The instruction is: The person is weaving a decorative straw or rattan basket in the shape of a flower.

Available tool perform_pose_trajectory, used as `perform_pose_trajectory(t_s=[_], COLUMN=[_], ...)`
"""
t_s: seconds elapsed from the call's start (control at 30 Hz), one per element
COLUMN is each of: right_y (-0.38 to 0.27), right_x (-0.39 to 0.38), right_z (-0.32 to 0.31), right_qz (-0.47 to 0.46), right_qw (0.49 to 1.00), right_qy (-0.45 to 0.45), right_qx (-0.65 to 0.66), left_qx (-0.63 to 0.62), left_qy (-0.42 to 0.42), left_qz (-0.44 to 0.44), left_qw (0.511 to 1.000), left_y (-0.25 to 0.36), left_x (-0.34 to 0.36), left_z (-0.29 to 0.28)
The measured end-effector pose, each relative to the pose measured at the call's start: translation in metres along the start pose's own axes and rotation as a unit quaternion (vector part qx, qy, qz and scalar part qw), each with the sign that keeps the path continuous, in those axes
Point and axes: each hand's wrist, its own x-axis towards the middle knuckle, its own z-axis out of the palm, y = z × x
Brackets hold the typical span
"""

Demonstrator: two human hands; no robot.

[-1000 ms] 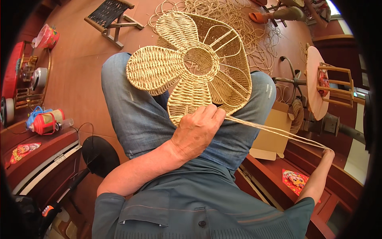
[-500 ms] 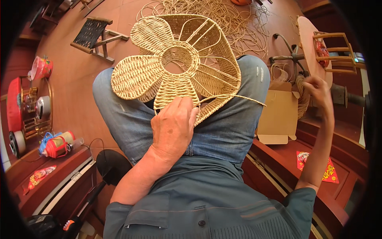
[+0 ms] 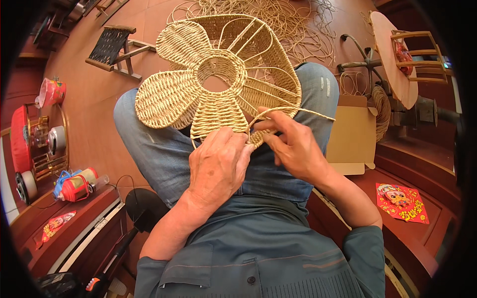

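A straw-coloured woven basket [image 3: 169,99] rests on my jeans, its upper face bearing flower petals around a round hole; some petals are woven, others show bare cord-bound frames. My left hand [image 3: 217,164] is closed on the lower petal's edge. My right hand [image 3: 290,141] is just right of it, fingers apart and partly bent, fingertips at a loop of cord [image 3: 320,115] whose loose end trails rightward. What lies under my left fingers is hidden.
Tangled cord [image 3: 318,35] lies on the floor beyond. A folding stool [image 3: 110,44] stands upper left, a flask [image 3: 77,185] at left. A cardboard box [image 3: 348,154], cord coil [image 3: 380,119], tilted round tabletop [image 3: 395,84] and red decorated card [image 3: 402,201] are at right.
My right hand has come from far right, where it held the stretched cord, in beside my left hand. The cord went slack and curved. The basket shifted leftward in view.
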Motion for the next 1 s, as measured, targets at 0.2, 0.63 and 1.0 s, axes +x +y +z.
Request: perform_pose_trajectory(t_s=[0.2, 0.63, 1.0], right_y=[-0.004, -0.011, 0.009], right_x=[0.019, 0.026, 0.0], right_z=[0.002, 0.009, 0.043], right_qz=[0.102, 0.142, -0.014], right_qw=[0.982, 0.981, 0.992], right_qy=[-0.096, -0.111, 0.1], right_qx=[0.124, 0.073, 0.08], left_qx=[-0.036, -0.086, -0.127], left_qy=[-0.041, -0.044, -0.027], left_qz=[-0.003, -0.03, -0.05], left_qw=[0.999, 0.995, 0.99], left_y=[-0.002, -0.006, -0.008], left_x=[0.003, 0.002, -0.003], left_z=[-0.001, 0.001, 0.001])
